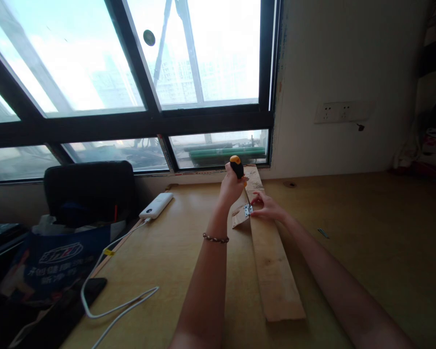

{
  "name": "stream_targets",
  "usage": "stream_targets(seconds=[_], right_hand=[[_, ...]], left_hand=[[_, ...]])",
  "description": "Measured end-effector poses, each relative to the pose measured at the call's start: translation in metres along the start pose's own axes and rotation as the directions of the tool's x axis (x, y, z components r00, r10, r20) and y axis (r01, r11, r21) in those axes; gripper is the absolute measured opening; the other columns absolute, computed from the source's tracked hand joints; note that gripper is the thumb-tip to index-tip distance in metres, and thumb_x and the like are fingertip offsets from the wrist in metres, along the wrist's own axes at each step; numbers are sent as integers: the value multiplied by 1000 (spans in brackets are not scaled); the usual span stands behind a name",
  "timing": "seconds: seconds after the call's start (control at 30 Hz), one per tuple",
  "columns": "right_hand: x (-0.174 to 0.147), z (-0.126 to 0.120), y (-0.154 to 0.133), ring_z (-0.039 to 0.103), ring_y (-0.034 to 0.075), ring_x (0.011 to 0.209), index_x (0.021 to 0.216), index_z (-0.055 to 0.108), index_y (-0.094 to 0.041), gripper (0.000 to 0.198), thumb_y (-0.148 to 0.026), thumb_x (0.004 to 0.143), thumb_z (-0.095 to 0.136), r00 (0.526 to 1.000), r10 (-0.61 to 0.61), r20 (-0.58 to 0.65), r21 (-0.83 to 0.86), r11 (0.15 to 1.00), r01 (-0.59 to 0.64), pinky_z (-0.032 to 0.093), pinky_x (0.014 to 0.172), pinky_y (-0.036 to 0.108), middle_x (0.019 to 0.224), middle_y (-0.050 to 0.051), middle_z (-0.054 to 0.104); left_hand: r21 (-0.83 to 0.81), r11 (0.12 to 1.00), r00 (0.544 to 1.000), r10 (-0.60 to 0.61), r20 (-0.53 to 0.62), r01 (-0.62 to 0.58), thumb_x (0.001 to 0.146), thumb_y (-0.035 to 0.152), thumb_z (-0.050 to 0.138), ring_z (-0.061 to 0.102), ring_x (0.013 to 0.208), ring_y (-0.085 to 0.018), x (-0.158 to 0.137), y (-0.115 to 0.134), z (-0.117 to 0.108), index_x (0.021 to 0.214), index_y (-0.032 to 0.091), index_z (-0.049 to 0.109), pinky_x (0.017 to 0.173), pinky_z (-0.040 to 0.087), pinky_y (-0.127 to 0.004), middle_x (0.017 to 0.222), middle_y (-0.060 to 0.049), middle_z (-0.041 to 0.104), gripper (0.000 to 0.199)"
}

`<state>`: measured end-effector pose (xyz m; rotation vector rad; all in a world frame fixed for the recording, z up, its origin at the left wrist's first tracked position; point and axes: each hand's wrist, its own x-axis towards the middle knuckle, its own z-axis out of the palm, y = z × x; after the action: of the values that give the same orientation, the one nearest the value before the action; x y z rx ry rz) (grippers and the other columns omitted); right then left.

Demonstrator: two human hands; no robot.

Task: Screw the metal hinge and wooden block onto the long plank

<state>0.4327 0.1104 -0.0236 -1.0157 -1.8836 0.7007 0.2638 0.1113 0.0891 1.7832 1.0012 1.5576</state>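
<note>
My left hand (233, 186) is wrapped round the black and yellow handle of a screwdriver (237, 167), held upright above the boards. The screwdriver's tip is hidden from me. Just to the right, my right hand (267, 206) has its thumb and fingertips at a small metal hinge (247, 210), steadying it; whether a screw is between them is too small to tell. The hinge lies where a short piece of wood (240, 219), tilted, meets the edge of a long wooden board (276, 271). That board lies lengthwise on the table.
A few loose screws (323, 233) lie on the wooden table (349, 281) at the right. On the left are a white power bank (156, 205) and its white cable (121, 310). A black chair (90, 189) and a blue bag (54, 264) stand beyond the table's left edge.
</note>
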Motion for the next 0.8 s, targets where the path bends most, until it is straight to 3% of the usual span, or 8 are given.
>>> stream_targets(seconds=[0.13,0.37,0.6,0.8], right_hand=[[0,-1,0,59,19,88,115,41,-19,75,-35,52,78,1000,3,7,-1,1000,-3,44,89,38,92,4,61],[0,0,-1,58,19,89,116,41,-20,75,-32,52,78,1000,18,6,15,1000,-18,43,90,39,91,3,61],[-1,-1,-4,58,19,89,116,40,-19,76,-34,53,78,1000,20,9,2,1000,-20,43,90,38,92,4,61],[0,-1,-3,58,19,89,115,41,-19,74,-32,53,78,1000,25,3,-2,1000,-25,43,89,39,93,4,61]], left_hand=[[-48,998,997,37,72,-33,63,16,63,57,65,-13,-2,3,7,93,20,31,61,45,-27,73,3,53,43],[-99,995,999,-24,-44,19,59,32,70,54,51,-11,-1,4,19,78,20,35,49,41,-23,60,6,47,42],[50,998,992,37,-124,-31,62,25,65,49,62,-11,-2,2,14,72,18,40,60,39,-25,66,4,44,28],[119,993,996,-2,-90,13,61,26,65,49,66,-13,-3,9,8,78,18,40,63,38,-26,69,3,46,31]])
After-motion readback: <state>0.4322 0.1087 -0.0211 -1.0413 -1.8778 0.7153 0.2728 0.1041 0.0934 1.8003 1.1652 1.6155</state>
